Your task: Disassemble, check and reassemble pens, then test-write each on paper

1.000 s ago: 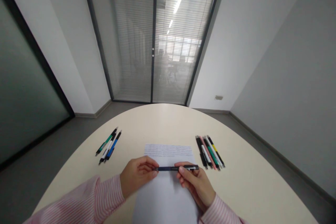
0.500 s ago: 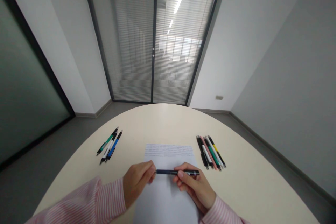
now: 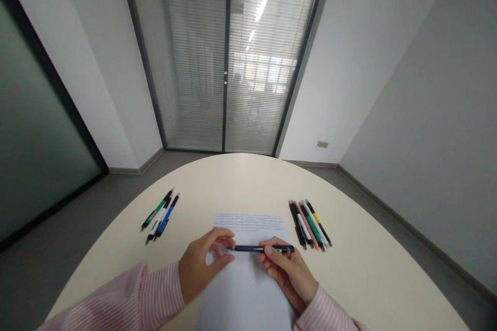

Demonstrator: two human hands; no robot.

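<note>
A dark blue pen (image 3: 250,249) lies level above a white sheet of paper (image 3: 248,284) with lines of writing along its far edge. My right hand (image 3: 289,271) grips the pen's right half between thumb and fingers. My left hand (image 3: 202,264) pinches the pen's left tip with thumb and forefinger, the other fingers loosely curled. Both wrists wear pink striped sleeves.
The round cream table (image 3: 361,274) carries three pens (image 3: 160,215) at the left and a row of several pens (image 3: 309,224) at the right of the paper. Beyond the table are glass doors with blinds (image 3: 225,57) and grey floor.
Both hands and the pen have risen slightly from half a second ago. My left fingers have spread a little while still pinching the tip.
</note>
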